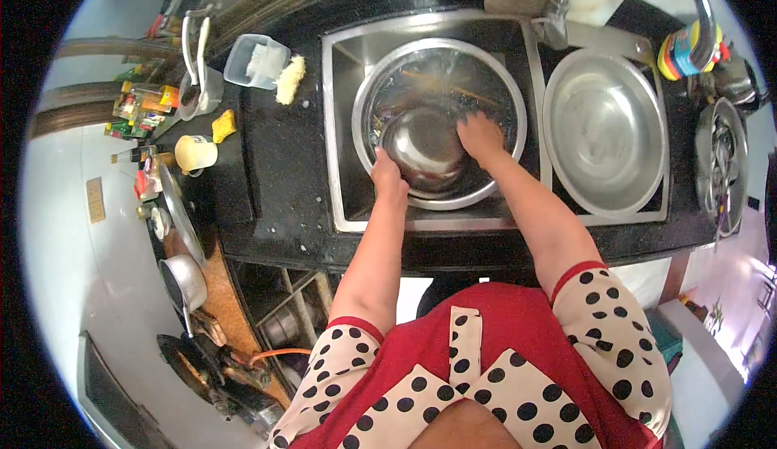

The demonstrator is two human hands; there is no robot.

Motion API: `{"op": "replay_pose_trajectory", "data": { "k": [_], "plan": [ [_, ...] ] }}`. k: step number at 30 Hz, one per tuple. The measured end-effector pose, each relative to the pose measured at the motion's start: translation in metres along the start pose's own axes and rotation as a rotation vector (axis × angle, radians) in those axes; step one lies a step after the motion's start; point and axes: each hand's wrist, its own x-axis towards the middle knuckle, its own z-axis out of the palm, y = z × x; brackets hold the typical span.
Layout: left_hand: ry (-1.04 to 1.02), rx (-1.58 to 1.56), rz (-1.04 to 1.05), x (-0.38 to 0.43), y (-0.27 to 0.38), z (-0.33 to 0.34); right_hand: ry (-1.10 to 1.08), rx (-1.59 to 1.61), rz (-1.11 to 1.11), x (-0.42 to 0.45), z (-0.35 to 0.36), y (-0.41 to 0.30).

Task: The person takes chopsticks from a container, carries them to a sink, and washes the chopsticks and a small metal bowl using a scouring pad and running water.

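A large round metal basin (515,94) sits in the left sink bowl with water and several long items in it. Inside it lies a smaller round metal bowl (425,142), tilted. My left hand (388,173) grips the rim of this smaller bowl on its left side. At the bowl's right edge is my right hand (481,136), its fingertips dark and partly hidden; whether they grip the bowl or something else cannot be told. A second metal basin (607,133), with nothing visible inside, rests over the right sink bowl.
A faucet (552,21) rises behind the sinks. On the left counter stand a clear plastic container (243,60), a yellow sponge (224,126) and a cream tub (195,153). At right are a yellow bottle (674,54) and a metal basket of utensils (707,164).
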Motion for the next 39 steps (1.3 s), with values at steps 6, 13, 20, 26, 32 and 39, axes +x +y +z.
{"op": "replay_pose_trajectory", "data": {
  "k": [6, 13, 20, 26, 32, 39],
  "plan": [
    [-0.157, 0.067, 0.21, -0.024, 0.038, -0.008, -0.246, 0.078, 0.032, -0.017, -0.028, 0.005],
    [-0.296, -0.151, 0.083, -0.049, 0.08, -0.042, -0.097, 0.791, 0.175, -0.021, -0.05, -0.015],
    [-0.322, -0.229, 0.044, -0.04, 0.045, -0.084, 0.183, -0.166, -0.133, -0.025, -0.054, -0.03],
    [-0.289, -0.335, 0.194, -0.057, 0.065, -0.128, 0.346, 0.159, -0.304, -0.029, -0.037, -0.113],
    [-0.291, -0.513, 0.141, -0.075, 0.069, -0.17, 0.009, 0.543, -0.192, 0.036, -0.014, -0.209],
    [-0.26, -0.567, 0.009, -0.099, 0.082, -0.181, -0.534, 1.586, -0.41, 0.077, -0.034, -0.369]
  ]
}}
